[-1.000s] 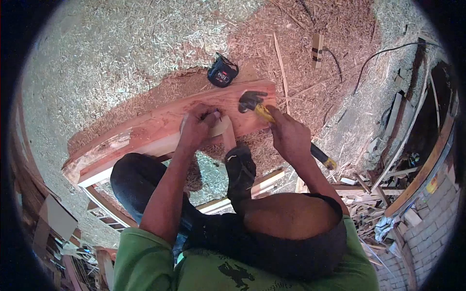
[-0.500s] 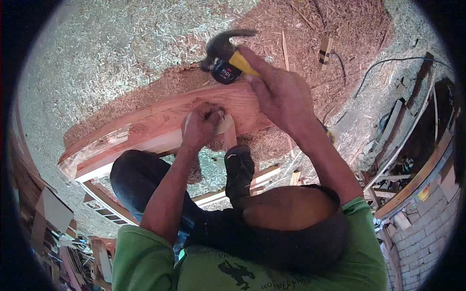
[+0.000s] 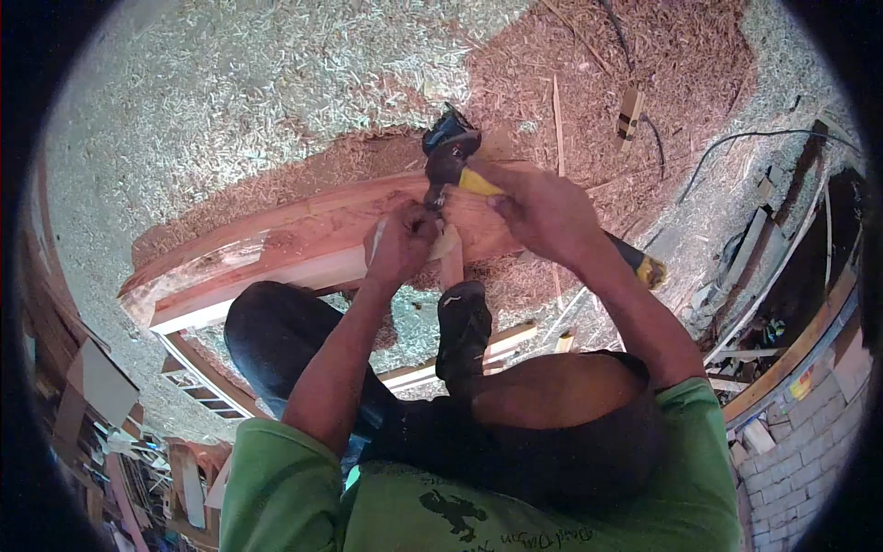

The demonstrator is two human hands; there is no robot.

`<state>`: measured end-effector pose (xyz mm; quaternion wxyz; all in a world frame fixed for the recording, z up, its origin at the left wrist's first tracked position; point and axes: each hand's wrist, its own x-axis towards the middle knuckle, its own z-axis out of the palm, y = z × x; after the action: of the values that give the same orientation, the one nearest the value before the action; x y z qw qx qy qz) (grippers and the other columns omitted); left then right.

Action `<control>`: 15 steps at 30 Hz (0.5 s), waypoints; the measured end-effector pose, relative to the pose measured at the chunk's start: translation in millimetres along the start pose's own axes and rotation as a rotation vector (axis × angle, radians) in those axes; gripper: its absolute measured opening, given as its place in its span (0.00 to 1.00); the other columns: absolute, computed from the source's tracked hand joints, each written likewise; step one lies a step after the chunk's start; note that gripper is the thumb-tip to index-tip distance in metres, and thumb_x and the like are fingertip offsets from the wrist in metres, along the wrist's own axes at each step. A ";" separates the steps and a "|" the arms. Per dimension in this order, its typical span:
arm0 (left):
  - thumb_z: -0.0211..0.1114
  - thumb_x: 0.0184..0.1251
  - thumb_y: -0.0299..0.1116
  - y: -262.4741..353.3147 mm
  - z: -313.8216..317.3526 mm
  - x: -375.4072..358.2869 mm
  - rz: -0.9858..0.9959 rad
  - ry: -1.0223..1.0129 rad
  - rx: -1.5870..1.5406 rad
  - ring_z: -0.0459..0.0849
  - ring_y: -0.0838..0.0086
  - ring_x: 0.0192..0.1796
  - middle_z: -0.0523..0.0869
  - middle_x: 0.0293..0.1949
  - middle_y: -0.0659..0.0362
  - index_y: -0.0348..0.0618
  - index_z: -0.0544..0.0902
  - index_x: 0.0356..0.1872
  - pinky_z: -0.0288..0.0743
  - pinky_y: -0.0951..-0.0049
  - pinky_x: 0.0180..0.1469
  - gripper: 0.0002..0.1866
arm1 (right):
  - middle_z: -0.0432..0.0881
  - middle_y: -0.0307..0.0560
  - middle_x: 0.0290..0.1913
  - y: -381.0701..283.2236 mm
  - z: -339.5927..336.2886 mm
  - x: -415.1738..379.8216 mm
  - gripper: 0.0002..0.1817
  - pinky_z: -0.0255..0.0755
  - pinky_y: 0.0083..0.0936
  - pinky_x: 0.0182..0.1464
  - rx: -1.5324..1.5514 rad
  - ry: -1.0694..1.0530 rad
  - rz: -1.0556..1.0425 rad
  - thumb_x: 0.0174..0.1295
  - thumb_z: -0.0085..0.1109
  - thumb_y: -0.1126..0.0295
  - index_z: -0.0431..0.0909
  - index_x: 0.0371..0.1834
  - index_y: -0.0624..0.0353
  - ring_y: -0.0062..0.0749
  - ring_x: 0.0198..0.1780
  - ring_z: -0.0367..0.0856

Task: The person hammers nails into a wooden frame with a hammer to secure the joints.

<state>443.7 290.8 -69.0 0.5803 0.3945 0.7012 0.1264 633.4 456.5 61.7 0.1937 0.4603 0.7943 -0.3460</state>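
My right hand [image 3: 555, 216] is wrapped round a claw hammer [image 3: 478, 181] with a yellow and black handle. The hammer's dark head is low over a reddish wooden plank [image 3: 340, 216], close to the fingertips of my left hand. My left hand [image 3: 402, 244] rests on the plank with thumb and fingers pinched together; whatever they hold is too small to make out. Under that hand, a short pale wood piece [image 3: 450, 259] sticks out from the plank's near edge. Beyond the hammer head is a dark blue and black tool [image 3: 449, 132], partly hidden.
My shod foot [image 3: 464, 322] is close to the short wood piece. Wood shavings [image 3: 276, 92] cover the ground. A black cable [image 3: 727, 140] runs at the right, near stacked timber [image 3: 786, 221]. A wooden frame [image 3: 207, 382] and a brick surface [image 3: 805, 483] lie nearer me.
The hammer has come down from its raised position, its head now beside my left fingertips. My left hand stays pinched at the same spot on the plank. The whole view has shifted slightly.
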 end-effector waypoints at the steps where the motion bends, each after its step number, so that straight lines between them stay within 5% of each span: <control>1: 0.72 0.69 0.48 -1.3 1.2 -1.1 0.023 0.018 -0.022 0.93 0.54 0.47 0.94 0.41 0.54 0.51 0.93 0.47 0.83 0.54 0.52 0.15 | 0.90 0.58 0.37 -3.7 -7.3 0.3 0.30 0.84 0.55 0.40 0.045 -0.022 0.031 0.76 0.62 0.61 0.72 0.82 0.36 0.58 0.38 0.91; 4: 0.72 0.69 0.47 -3.8 1.8 -0.5 -0.018 -0.034 -0.049 0.93 0.55 0.47 0.95 0.42 0.55 0.51 0.93 0.46 0.83 0.54 0.52 0.14 | 0.91 0.57 0.40 -16.6 -15.5 5.0 0.31 0.86 0.53 0.43 0.243 0.196 0.177 0.75 0.62 0.62 0.73 0.82 0.35 0.58 0.42 0.91; 5: 0.72 0.69 0.46 -3.6 1.0 2.5 -0.044 -0.046 -0.050 0.93 0.56 0.47 0.95 0.42 0.55 0.52 0.93 0.46 0.83 0.54 0.52 0.13 | 0.91 0.56 0.39 -19.2 -15.5 2.9 0.30 0.86 0.53 0.43 0.200 0.114 0.236 0.75 0.63 0.62 0.74 0.81 0.35 0.58 0.41 0.92; 8: 0.72 0.70 0.46 1.1 -2.7 -1.3 -0.091 -0.086 -0.022 0.93 0.57 0.49 0.95 0.44 0.56 0.52 0.93 0.46 0.83 0.55 0.54 0.13 | 0.90 0.56 0.37 18.7 38.2 -10.6 0.30 0.85 0.52 0.40 0.023 0.201 -0.133 0.77 0.62 0.61 0.72 0.82 0.34 0.56 0.37 0.91; 10: 0.70 0.71 0.46 7.3 -6.0 -2.1 -0.081 -0.083 0.025 0.92 0.57 0.51 0.94 0.47 0.55 0.51 0.93 0.49 0.82 0.56 0.55 0.14 | 0.90 0.56 0.37 20.9 39.7 -9.8 0.29 0.85 0.51 0.40 0.000 0.236 -0.118 0.77 0.62 0.60 0.72 0.82 0.34 0.56 0.37 0.91; 13: 0.67 0.75 0.49 -18.8 -1.6 -1.9 0.229 0.050 -0.045 0.90 0.54 0.56 0.91 0.50 0.53 0.47 0.90 0.51 0.80 0.52 0.58 0.18 | 0.90 0.55 0.39 0.5 -3.6 -15.2 0.29 0.85 0.51 0.41 0.040 0.099 0.103 0.78 0.61 0.59 0.72 0.82 0.33 0.56 0.39 0.91; 15: 0.66 0.75 0.50 -5.3 -22.8 -25.4 0.322 0.189 0.346 0.88 0.54 0.54 0.89 0.50 0.53 0.47 0.88 0.51 0.79 0.51 0.56 0.18 | 0.91 0.56 0.40 -5.5 -35.6 -14.1 0.29 0.85 0.52 0.42 0.048 0.099 0.214 0.79 0.61 0.57 0.73 0.82 0.34 0.57 0.40 0.92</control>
<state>421.1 276.0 -47.5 0.4084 0.5810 0.6916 0.1316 636.1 472.2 96.9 0.1792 0.5635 0.7406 -0.3192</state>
